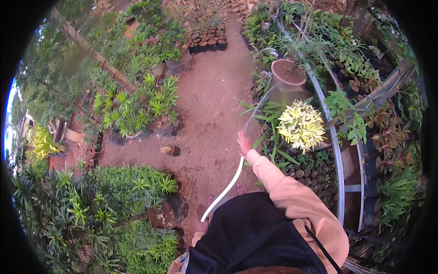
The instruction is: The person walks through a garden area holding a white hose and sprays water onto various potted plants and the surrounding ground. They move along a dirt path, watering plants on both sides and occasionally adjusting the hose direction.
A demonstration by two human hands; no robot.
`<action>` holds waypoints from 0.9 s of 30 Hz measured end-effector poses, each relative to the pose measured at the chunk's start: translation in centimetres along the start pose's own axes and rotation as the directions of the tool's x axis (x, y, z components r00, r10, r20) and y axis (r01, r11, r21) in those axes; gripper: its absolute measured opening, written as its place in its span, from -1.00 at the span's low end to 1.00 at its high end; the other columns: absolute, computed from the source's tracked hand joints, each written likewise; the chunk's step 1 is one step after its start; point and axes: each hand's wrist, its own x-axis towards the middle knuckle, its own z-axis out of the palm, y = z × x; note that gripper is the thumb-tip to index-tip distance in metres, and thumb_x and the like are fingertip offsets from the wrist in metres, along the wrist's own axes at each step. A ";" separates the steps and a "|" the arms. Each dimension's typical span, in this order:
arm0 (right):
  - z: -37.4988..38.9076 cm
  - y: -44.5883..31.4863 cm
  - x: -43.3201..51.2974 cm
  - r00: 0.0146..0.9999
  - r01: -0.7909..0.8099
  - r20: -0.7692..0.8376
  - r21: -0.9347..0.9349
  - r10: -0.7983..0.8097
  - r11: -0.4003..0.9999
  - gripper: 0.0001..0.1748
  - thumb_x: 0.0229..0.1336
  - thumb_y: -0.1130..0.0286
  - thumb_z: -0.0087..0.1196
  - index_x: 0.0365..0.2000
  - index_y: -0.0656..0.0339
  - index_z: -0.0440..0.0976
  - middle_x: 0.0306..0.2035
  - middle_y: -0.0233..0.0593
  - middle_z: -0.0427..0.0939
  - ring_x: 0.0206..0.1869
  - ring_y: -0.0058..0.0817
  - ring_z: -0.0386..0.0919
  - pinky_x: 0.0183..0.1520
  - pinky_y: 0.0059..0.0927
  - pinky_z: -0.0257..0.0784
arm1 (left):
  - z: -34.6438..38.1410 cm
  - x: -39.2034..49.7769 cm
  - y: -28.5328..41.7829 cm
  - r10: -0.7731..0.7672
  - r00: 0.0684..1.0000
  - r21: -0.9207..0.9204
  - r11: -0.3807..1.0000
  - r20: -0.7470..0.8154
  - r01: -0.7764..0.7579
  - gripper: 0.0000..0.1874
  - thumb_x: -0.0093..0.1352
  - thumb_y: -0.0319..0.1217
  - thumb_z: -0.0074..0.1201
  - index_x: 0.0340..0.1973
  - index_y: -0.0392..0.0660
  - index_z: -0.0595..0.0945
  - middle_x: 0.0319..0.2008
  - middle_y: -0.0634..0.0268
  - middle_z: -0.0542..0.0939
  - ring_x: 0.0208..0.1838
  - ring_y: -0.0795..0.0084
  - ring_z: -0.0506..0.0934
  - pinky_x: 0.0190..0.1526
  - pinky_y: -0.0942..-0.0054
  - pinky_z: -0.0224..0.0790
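My right hand (pixel 244 144) is closed around the front end of a white hose (pixel 228 187), with the arm stretched out ahead of me. Water (pixel 260 104) sprays from the hose end towards a round terracotta-coloured pot (pixel 288 72) filled with soil. The hose curves back to my left hand (pixel 200 226), which grips it low beside my body. Just right of my right hand stand a bushy plant with yellow-and-green leaves (pixel 301 126) and a long-leaved green plant (pixel 273 147).
A bare earth path (pixel 212 102) runs ahead. Potted shrubs (pixel 137 106) and dense green plants (pixel 133 185) line its left side. A small stump-like object (pixel 168 149) lies on the path. Black nursery bags (pixel 208 40) stand ahead; metal rails (pixel 333 147) curve along the right.
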 end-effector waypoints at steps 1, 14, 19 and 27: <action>0.4 0.4 0.4 1.000 -0.012 0.004 -0.032 0.013 0.999 -0.48 0.09 -0.16 -0.23 -0.66 0.07 0.21 -0.79 -0.49 0.05 -0.82 -0.59 0.01 -0.75 -0.45 -0.06 | -0.2 -0.4 -0.2 0.060 0.997 -0.027 0.998 -0.052 -0.062 -0.53 0.13 -0.16 0.22 -0.38 -0.41 0.58 -0.48 -0.28 0.54 -0.28 -0.18 0.55 -0.34 0.08 0.34; 2.3 2.1 1.6 0.997 0.034 -0.067 -0.201 -0.048 0.979 -0.49 0.11 -0.24 -0.25 -0.53 -0.02 0.31 -0.74 -0.56 0.13 -0.78 -0.67 0.04 -0.77 -0.51 -0.10 | 0.5 -1.5 -1.7 -0.097 0.995 0.030 0.995 -0.024 0.097 -0.42 0.12 0.01 0.17 -0.47 -0.41 0.59 -0.46 -0.29 0.54 -0.30 -0.21 0.54 -0.30 0.01 0.37; 1.1 2.3 1.8 0.992 -0.121 0.027 -0.127 0.125 0.984 -0.47 0.15 -0.19 -0.24 -0.36 0.05 0.44 -0.64 -0.42 0.32 -0.74 -0.56 0.23 -0.74 -0.39 0.09 | -0.2 -1.1 -1.0 -0.094 0.994 0.090 0.991 -0.047 0.098 -0.44 0.11 0.00 0.19 -0.52 -0.39 0.60 -0.50 -0.26 0.54 -0.32 -0.21 0.54 -0.28 0.01 0.36; -0.1 3.5 1.5 0.991 -0.132 -0.052 -0.112 0.127 0.985 -0.52 0.11 -0.16 -0.21 -0.34 0.04 0.37 -0.61 -0.42 0.33 -0.75 -0.53 0.19 -0.74 -0.41 0.02 | -0.3 -0.4 -2.5 -0.009 1.000 0.101 0.995 -0.029 0.012 -0.43 0.06 -0.06 0.26 -0.43 -0.44 0.55 -0.43 -0.28 0.55 -0.27 -0.21 0.54 -0.23 0.06 0.37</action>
